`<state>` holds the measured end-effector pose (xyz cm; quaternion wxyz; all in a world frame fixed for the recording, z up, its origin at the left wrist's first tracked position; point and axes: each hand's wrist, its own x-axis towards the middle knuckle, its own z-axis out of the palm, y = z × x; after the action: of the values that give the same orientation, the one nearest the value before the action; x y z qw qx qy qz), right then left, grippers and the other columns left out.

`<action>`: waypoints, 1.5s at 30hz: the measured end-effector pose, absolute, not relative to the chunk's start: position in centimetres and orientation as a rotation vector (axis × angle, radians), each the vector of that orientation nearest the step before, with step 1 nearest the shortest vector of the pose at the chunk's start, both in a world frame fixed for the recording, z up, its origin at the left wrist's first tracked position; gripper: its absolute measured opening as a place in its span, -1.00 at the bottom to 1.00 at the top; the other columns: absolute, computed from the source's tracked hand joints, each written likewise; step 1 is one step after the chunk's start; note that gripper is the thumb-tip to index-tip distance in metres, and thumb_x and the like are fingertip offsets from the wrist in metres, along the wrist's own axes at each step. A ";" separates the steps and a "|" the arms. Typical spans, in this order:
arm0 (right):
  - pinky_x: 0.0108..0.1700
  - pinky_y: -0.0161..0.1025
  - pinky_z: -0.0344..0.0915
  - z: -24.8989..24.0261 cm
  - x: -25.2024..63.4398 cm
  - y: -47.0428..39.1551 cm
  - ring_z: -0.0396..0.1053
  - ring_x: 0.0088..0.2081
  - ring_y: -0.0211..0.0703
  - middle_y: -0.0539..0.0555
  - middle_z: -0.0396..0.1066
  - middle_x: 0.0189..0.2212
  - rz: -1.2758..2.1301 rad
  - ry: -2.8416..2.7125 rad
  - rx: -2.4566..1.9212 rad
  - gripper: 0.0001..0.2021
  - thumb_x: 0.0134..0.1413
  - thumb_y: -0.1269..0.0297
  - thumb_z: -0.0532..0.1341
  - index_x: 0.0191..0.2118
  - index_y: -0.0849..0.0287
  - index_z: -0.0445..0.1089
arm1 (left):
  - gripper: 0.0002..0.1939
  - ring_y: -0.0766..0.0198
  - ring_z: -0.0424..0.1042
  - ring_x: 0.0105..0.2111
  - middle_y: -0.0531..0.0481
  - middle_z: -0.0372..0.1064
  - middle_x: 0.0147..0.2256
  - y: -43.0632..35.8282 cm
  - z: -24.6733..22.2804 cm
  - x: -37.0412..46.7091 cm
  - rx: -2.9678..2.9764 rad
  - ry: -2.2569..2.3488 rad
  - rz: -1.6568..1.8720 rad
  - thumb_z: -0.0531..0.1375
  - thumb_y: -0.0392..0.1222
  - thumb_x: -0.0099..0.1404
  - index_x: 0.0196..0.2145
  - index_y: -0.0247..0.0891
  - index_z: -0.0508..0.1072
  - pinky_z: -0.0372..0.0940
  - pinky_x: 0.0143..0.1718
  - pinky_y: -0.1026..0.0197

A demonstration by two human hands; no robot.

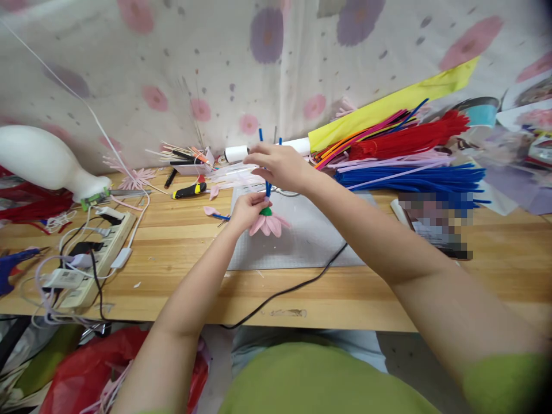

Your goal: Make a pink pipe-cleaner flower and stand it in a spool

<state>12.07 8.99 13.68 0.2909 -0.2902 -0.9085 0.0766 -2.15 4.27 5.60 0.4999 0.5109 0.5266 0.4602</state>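
Observation:
A pink pipe-cleaner flower (pixel 271 225) hangs petals down over the grey cutting mat (pixel 310 253). My left hand (pixel 249 210) is closed around its stem end, just by the green base (pixel 266 211). Blue pipe-cleaner stems (pixel 268 188) rise from that base, and their tips stick up behind my other hand. My right hand (pixel 280 164) is held above, its fingers stretched out and apart in front of the stems. Whether a fingertip touches a stem I cannot tell. Left of the mat lies a loose pink petal (pixel 210 211) on a blue stem.
Bundles of blue pipe cleaners (pixel 409 179) and red pipe cleaners (pixel 409 138) lie at the back right. A phone (pixel 435 230) rests at right. On the left are a power strip (pixel 101 259), a yellow-black screwdriver (pixel 188 191) and a glue gun (pixel 15 267). A black cable (pixel 284 291) crosses the front.

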 end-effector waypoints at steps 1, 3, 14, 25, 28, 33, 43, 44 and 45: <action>-0.22 -0.26 0.12 12.9 12.6 8.1 0.26 -0.18 -0.15 0.13 0.30 -0.16 0.285 -2.279 -0.801 -0.74 0.11 0.27 0.03 -0.12 0.19 0.32 | -0.73 0.30 0.41 -0.44 0.00 0.45 -0.49 4.3 5.6 -2.4 1.140 1.226 1.143 0.31 -0.27 -0.11 -0.36 -0.35 0.48 0.29 -0.28 0.19; -0.26 -0.28 0.16 10.5 13.2 7.0 0.27 -0.26 -0.19 0.11 0.31 -0.25 0.482 -1.929 -0.911 -0.75 0.10 0.28 -0.01 -0.15 0.20 0.29 | -0.65 0.34 0.41 -0.47 0.01 0.45 -0.50 4.3 5.9 -2.9 0.996 1.151 1.179 0.33 -0.30 -0.15 -0.31 -0.37 0.47 0.30 -0.30 0.23; -0.44 -0.39 0.17 4.3 12.6 9.2 0.23 -0.46 -0.35 -0.02 0.32 -0.45 1.537 -1.941 -0.787 -0.78 -0.15 0.21 0.19 -0.33 0.22 0.32 | -0.68 0.37 0.43 -0.48 0.02 0.46 -0.47 4.2 6.6 -4.2 0.841 0.991 1.061 0.32 -0.34 -0.12 -0.31 -0.33 0.47 0.30 -0.30 0.28; -0.36 -0.31 0.07 7.8 16.2 9.5 0.23 -0.42 -0.26 0.02 0.33 -0.51 0.808 -2.149 -0.941 -0.80 -0.13 0.17 0.24 -0.46 0.21 0.45 | -0.76 0.37 0.39 -0.53 0.00 0.44 -0.55 5.3 6.2 -5.8 0.882 1.361 1.200 0.33 -0.35 -0.17 -0.44 -0.39 0.47 0.31 -0.33 0.26; -0.36 -0.30 0.05 9.3 16.0 8.5 0.24 -0.39 -0.23 0.04 0.33 -0.49 0.571 -2.238 -0.921 -0.79 -0.01 0.18 0.17 -0.42 0.19 0.48 | -0.80 0.31 0.40 -0.50 -0.01 0.44 -0.55 5.6 6.0 -5.7 0.998 1.479 1.193 0.33 -0.29 -0.17 -0.48 -0.35 0.48 0.30 -0.32 0.22; -0.37 -0.29 0.00 11.5 14.7 7.4 0.24 -0.30 -0.19 0.08 0.34 -0.40 0.193 -2.397 -0.903 -0.75 0.08 0.24 0.08 -0.34 0.16 0.49 | -0.90 0.15 0.41 -0.41 -0.08 0.45 -0.53 6.1 6.6 -4.8 1.519 1.926 0.879 0.28 -0.24 -0.10 -0.52 -0.25 0.53 0.24 -0.31 0.15; -0.30 -0.24 0.08 14.7 10.7 10.6 0.32 -0.23 -0.09 0.14 0.40 -0.25 -0.151 -2.525 -1.228 -0.74 0.07 0.32 0.04 -0.25 0.20 0.47 | -0.76 0.12 0.38 -0.29 -0.15 0.47 -0.42 4.2 9.6 -0.5 2.456 2.001 0.007 0.06 -0.30 0.13 -0.35 -0.26 0.53 0.13 -0.12 0.12; -0.30 -0.23 0.10 14.8 10.4 11.2 0.33 -0.22 -0.07 0.15 0.40 -0.25 -0.161 -2.536 -1.266 -0.75 0.06 0.34 0.06 -0.24 0.21 0.47 | -0.76 0.12 0.38 -0.28 -0.15 0.47 -0.42 4.1 9.6 -0.5 2.493 1.974 0.004 0.05 -0.29 0.15 -0.34 -0.27 0.52 0.13 -0.12 0.13; -0.29 -0.22 0.12 14.7 10.2 11.6 0.33 -0.21 -0.05 0.17 0.41 -0.25 -0.169 -2.543 -1.303 -0.75 0.05 0.35 0.07 -0.23 0.22 0.47 | -0.76 0.12 0.37 -0.27 -0.15 0.47 -0.41 4.1 9.5 -0.6 2.514 1.959 0.021 0.04 -0.29 0.16 -0.32 -0.27 0.50 0.12 -0.12 0.14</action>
<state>10.19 11.64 14.72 0.1392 -0.4507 -0.8798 -0.0583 -0.58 4.05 9.51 -0.0230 0.7885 0.6146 0.0065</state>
